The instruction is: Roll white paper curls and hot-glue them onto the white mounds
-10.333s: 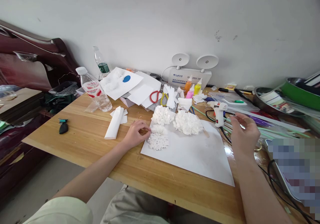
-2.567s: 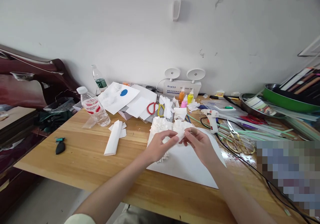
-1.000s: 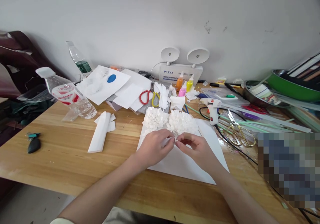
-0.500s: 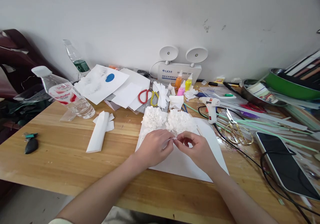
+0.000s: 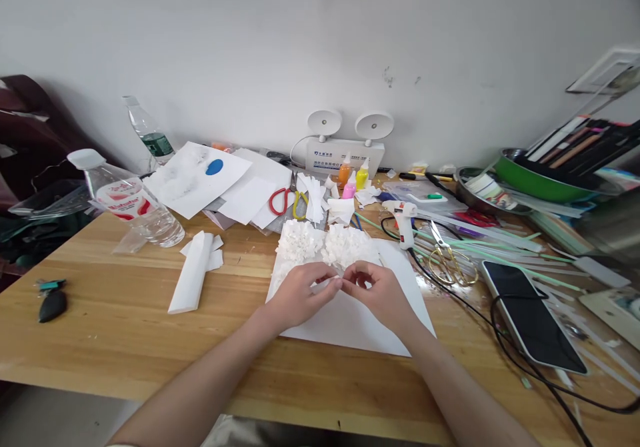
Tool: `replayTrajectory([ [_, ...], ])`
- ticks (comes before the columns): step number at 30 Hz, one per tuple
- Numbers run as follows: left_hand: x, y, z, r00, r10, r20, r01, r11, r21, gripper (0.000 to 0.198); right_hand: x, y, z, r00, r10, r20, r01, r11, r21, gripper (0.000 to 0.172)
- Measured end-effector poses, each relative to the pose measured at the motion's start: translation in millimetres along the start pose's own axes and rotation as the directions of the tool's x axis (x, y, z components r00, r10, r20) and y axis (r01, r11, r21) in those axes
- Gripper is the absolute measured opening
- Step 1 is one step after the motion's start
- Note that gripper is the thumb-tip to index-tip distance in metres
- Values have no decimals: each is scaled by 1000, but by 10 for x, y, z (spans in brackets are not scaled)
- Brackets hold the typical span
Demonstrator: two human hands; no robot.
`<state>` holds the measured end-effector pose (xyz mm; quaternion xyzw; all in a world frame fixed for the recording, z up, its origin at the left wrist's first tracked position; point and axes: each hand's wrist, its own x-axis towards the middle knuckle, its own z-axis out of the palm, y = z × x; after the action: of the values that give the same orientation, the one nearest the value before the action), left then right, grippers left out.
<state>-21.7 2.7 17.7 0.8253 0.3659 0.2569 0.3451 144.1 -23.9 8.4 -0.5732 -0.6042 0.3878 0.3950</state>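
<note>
Fingertips meet over a white paper sheet (image 5: 350, 327), where my left hand (image 5: 305, 292) and my right hand (image 5: 373, 294) are both closed in a pinch. Between them is a small piece of white paper, mostly hidden by the fingers. Just beyond lie two fluffy clusters of white paper bits, a left cluster (image 5: 299, 240) and a right cluster (image 5: 350, 244), side by side on the sheet's far part. A folded white paper strip (image 5: 193, 274) rests on the wooden table to the left of my hands.
Right of the sheet are a hot glue gun (image 5: 406, 224), gold-handled scissors (image 5: 450, 264), a black cable and a phone (image 5: 535, 317). Behind stand small paint bottles (image 5: 350, 184), red-handled pliers (image 5: 283, 200) and an emergency light (image 5: 345, 155). A water bottle (image 5: 133, 200) leans at left.
The camera view has shifted, so the things on the table appear further left. My hands stay together at the sheet, and the white paper between the fingertips shows less than before.
</note>
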Motion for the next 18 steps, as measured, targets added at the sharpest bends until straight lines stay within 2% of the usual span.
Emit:
replayTrajectory([
  [5,7,20,-6,998,-51,49,58,986,-157,29,-44,-94,-40,998,-62,13,63,997,-40,16],
  [7,5,33,-1,995,-70,76,83,979,-185,30,-133,-102,-164,996,-84,30,87,992,-92,16],
  [9,5,37,5,992,-94,87,109,976,-187,30,-266,-24,-395,999,-54,5,54,979,-196,17],
  [10,5,35,9,991,-103,84,118,976,-186,29,-342,59,-550,999,-9,-48,-4,965,-261,19],
  [11,6,32,12,991,-111,78,124,975,-185,28,-416,169,-726,986,23,-164,-73,948,-309,22],
  [12,7,27,15,991,-116,70,127,974,-185,28,-484,303,-916,951,48,-306,-157,926,-343,25],
  [14,8,22,20,991,-120,53,128,973,-190,27,-580,605,-1299,846,-5,-533,-281,845,-454,30],
  [16,5,25,20,992,-119,49,126,972,-197,27,-609,878,-1620,790,-90,-606,-365,726,-583,34],
  [18,-1,36,15,992,-115,49,123,973,-194,27,-592,1035,-1821,778,15,-629,-490,641,-591,34],
])
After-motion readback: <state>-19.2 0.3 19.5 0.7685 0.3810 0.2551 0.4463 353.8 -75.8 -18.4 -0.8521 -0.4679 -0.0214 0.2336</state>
